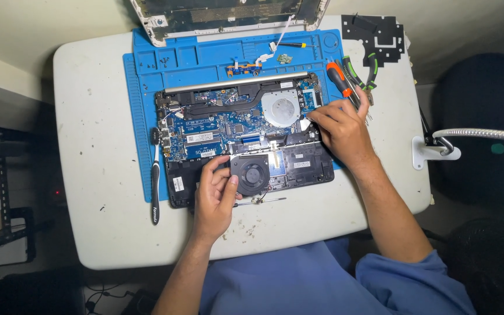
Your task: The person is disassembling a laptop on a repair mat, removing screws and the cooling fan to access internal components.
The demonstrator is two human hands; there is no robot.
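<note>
The left hand [216, 195] grips a black fan [253, 175] lying on the opened laptop [205, 137]. The right hand [340, 129] pinches something small at the laptop's right edge, beside the screwdrivers [342, 79].

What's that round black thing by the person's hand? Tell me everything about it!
It is a small black cooling fan, round with curved blades around a middle hub, in what looks like a plastic casing. It lies flat on the opened laptop, near its front edge, loose on top of the dark lower part. The left hand touches its left side with thumb and fingertips. A strip of silvery tape sits just above it. The right hand is away at the laptop's right side.
</note>
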